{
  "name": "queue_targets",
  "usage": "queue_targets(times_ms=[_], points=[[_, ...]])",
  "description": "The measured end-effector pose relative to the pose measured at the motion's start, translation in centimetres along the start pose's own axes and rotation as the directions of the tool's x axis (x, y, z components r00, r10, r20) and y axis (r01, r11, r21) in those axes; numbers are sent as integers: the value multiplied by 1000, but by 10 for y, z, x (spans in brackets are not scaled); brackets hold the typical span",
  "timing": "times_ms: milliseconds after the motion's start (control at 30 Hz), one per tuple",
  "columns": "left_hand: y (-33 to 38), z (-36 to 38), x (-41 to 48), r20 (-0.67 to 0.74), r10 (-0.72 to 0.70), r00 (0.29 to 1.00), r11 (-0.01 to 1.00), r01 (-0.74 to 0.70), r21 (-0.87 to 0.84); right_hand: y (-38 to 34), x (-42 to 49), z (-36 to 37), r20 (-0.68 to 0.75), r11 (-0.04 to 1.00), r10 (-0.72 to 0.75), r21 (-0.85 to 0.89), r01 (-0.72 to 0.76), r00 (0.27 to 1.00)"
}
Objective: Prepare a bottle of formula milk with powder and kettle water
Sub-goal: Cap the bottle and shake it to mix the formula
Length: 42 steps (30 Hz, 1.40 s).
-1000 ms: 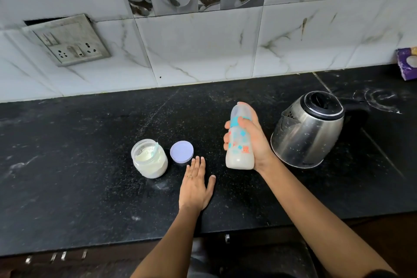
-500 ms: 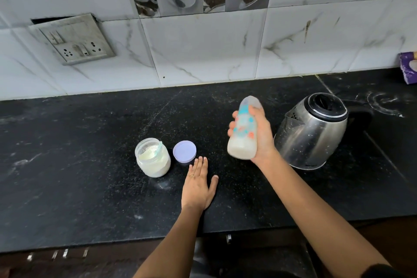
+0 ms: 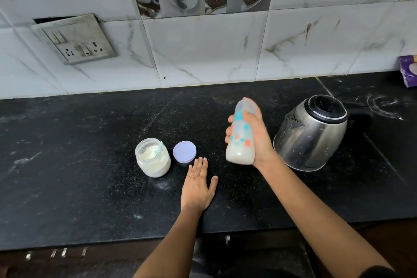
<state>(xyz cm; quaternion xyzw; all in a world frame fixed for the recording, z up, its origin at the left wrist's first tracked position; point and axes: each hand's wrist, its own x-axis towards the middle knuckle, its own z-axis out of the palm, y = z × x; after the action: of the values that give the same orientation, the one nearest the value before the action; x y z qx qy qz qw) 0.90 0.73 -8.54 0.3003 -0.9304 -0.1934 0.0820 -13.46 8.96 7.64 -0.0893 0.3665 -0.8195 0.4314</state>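
Nearest the camera, the left hand [image 3: 198, 189] lies flat, palm down, on the black countertop [image 3: 79, 187]. Its fingers are extended and released, grasping nothing. A ring shows on one finger. The fingertips end just short of a lavender lid [image 3: 184, 151], which lies flat on the counter, apart from the hand.

Just left of the lid stands an open powder jar [image 3: 153, 157], upright, partly filled with pale powder. A clear scoop handle leans against the inner right rim. A faint dusting of powder marks the counter in front of the jar.

To the right, the right hand [image 3: 257, 137] is clenched around the feeding bottle [image 3: 241, 133]. The palm and thumb cover the bottle's right side; the fingers wrap behind and reappear at its left edge. The bottle is raised off the counter and tilted slightly, top leaning right and away. Milky liquid fills its lower part, which projects below the heel of the hand. The capped top projects above the fingers.

Just right of the hand, a steel kettle [image 3: 313, 135] stands on the counter, black lid shut, spout toward the bottle.

Farthest back: a marble-tiled wall with a switch plate [image 3: 75, 38] at left, and a purple packet [image 3: 408, 73] at the right edge.
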Motion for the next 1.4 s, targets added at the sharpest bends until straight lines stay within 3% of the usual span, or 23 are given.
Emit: queue_targets(times_ms=[100,200,267,433,533,633,767,867,933,1100,1267,1300,1400], points=[[0,-1,0,2,-4,1000,1000,4,-2,-8,11,-4,-120,984,22,176,-1,992],[1,-1,0,-6,-9,1000,1000,9,-11,2,-1,-6,-21,999,48,-2,-48,999],[2,-1,-1,-8,-11,1000,1000,11,-9,7,-10,-6,70,993,9,-115,-1,997],[1,0,0,-4,-9,1000,1000,9,4,-3,10,-11,-148,989,28,146,-6,989],[2,-1,0,-9,-8,1000,1000,8,-1,5,-4,-11,-15,997,80,1,-80,997],[3,-2,-1,-15,-3,1000,1000,3,-1,9,-14,-7,91,994,26,-111,-15,996],[3,-2,-1,-15,-11,1000,1000,10,-9,2,4,-7,-120,990,61,130,-45,991],[2,-2,-1,-7,-15,1000,1000,15,-16,7,-7,-8,3,997,80,6,-80,997],[2,-1,-1,-9,-17,1000,1000,17,-17,9,-18,-9,107,994,34,-107,-23,994],[3,-2,-1,-17,-11,1000,1000,10,-13,-4,3,-9,-145,983,33,185,-6,989],[2,-1,-1,-18,-18,1000,1000,18,-12,1,-18,-10,113,990,27,-143,-11,993],[3,-1,-1,-18,-16,1000,1000,16,-11,-1,-17,-9,96,991,11,-134,2,995],[2,-1,0,-22,-13,1000,1000,13,-11,-5,0,-10,-144,993,23,118,-6,989]])
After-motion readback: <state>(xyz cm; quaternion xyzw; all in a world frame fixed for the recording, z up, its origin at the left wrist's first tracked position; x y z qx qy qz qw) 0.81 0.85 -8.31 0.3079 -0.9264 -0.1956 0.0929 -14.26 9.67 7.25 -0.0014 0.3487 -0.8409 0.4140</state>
